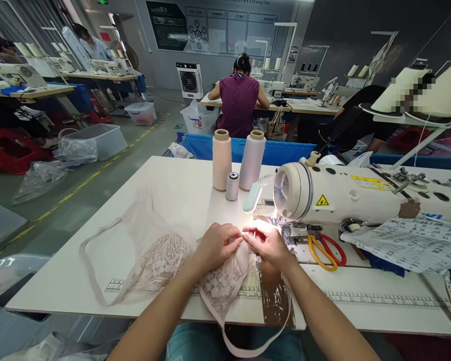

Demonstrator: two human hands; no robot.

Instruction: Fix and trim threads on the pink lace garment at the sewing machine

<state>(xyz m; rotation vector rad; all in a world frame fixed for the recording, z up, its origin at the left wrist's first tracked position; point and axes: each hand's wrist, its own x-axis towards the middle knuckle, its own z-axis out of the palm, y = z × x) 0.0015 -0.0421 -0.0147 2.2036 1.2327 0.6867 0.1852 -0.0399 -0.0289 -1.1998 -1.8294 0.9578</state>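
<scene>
A pale pink lace bra (165, 255) lies across the white sewing table, one cup to the left and the other below my hands. My left hand (220, 244) pinches the upper edge of the nearer cup. Fingertips of my right hand (266, 241) are pressed together on the same edge, almost touching the left ones. Both hands are just in front of the lit needle area of the sewing machine (323, 193). One strap loops down over the table's front edge. The exact bit of fabric between my fingertips is too small to make out.
Two thread cones (221, 163) and a small spool (232, 187) stand behind my hands. Scissors with red and yellow handles (325, 250) lie right, near a written paper sheet (409, 243). A ruler strip (383, 299) runs along the front. A person (239, 100) sits ahead.
</scene>
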